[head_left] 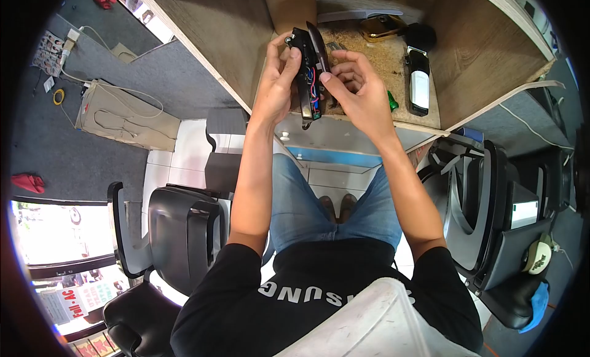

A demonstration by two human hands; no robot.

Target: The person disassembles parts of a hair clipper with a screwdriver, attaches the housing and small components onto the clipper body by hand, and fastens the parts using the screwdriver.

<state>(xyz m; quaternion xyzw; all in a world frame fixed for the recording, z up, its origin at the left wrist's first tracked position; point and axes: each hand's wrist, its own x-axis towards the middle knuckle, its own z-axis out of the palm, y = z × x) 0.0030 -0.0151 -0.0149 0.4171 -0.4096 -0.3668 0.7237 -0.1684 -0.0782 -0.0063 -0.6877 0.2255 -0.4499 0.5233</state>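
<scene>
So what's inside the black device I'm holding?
Red and blue wires show in the near part of the black device. Whatever lies deeper, beneath those wires, is covered and can't be seen.

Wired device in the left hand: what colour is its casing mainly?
The casing is mainly black; best in the head view.

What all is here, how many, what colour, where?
Opened device: one, black, upper middle
Curved piece: one, black, beside opened device
Wooden compartment: one, brown, top middle
Phone-like device: one, black and white, compartment's right
Green item: one, green, compartment floor
Boxy unit: one, beige, left
Red cloths: two, red, far left
Blue cloth: one, blue, lower right
Chairs: several, black, left and right
Smaller items: many, count unclear
Jeans: one pair, blue, middle
Shirt: one, black, below
Left fingers: one set, on opened device
Right fingers: one set, at curved piece's end
</scene>
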